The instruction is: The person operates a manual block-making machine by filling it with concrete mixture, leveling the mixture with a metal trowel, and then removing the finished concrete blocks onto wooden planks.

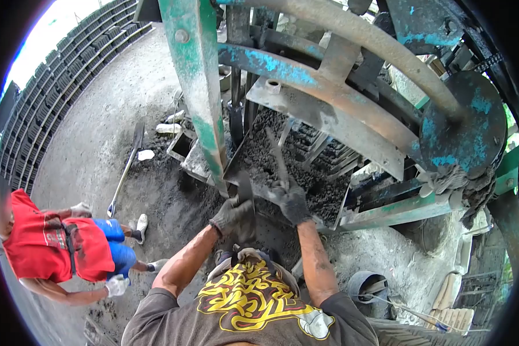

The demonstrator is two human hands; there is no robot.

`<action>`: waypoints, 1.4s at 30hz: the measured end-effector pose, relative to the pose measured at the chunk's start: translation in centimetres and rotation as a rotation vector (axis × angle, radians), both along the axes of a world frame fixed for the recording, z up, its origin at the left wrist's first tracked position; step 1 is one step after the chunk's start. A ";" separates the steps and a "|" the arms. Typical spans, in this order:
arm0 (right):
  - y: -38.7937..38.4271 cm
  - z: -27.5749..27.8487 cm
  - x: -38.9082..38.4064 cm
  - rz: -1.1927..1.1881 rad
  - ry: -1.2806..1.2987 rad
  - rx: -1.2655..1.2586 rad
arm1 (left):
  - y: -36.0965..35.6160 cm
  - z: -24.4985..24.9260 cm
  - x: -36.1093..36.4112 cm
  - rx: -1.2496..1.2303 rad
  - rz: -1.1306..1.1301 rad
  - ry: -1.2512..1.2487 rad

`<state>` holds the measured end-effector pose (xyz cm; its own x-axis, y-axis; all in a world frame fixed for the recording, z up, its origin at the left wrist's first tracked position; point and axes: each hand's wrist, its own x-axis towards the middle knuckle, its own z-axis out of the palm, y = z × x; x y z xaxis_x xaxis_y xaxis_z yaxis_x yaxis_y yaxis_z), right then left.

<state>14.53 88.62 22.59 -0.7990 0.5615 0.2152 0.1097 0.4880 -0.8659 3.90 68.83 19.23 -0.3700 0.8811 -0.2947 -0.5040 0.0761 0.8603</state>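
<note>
My left hand (232,217), in a dark work glove, is closed around a dark, flat, blade-like plate (246,202) that stands roughly upright. My right hand (292,200), gloved as well, is closed on the lower end of a long, thin grey bar (277,157). This bar points away from me over a metal tray filled with dark, crumbly mix (262,141). Several metal slats (320,149) show in the mix at the right. Both hands are at the near edge of the tray, under the machine's curved frame (340,92).
A green post (199,86) rises left of the tray. On the floor lies a long-handled shovel (124,173). A co-worker in a red top (57,236) stands at the left. Racks of blocks (46,92) line the far left. A bucket (366,285) stands at lower right.
</note>
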 end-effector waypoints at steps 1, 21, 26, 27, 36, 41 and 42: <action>-0.1 -0.5 1.3 0.000 -0.012 -0.011 | 0.0 -0.2 -0.1 0.025 0.218 -0.054; -7.6 -7.3 13.2 -0.441 -0.423 0.237 | -0.9 -0.9 1.9 0.464 0.499 -0.556; -8.2 -4.0 14.8 -0.341 -0.069 0.412 | -1.9 -0.5 1.5 0.491 0.479 -0.451; -9.3 -1.2 14.0 -0.308 -0.065 0.422 | -2.2 -0.3 1.8 0.509 0.461 -0.446; -8.7 -1.0 12.6 -0.277 -0.326 0.637 | -4.9 3.3 3.1 -0.034 0.076 0.871; -7.0 -2.5 11.5 -0.223 -0.247 0.772 | -3.1 5.8 6.2 -0.247 -0.351 1.662; -6.8 -2.5 11.3 -0.211 -0.259 0.797 | -2.8 6.1 6.9 -0.216 -0.388 1.747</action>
<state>25.82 81.81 20.09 -0.7730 0.4631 0.4336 0.4133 0.8862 -0.2096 10.77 65.99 25.29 -0.1499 0.9869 0.0594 0.9506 0.1274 0.2830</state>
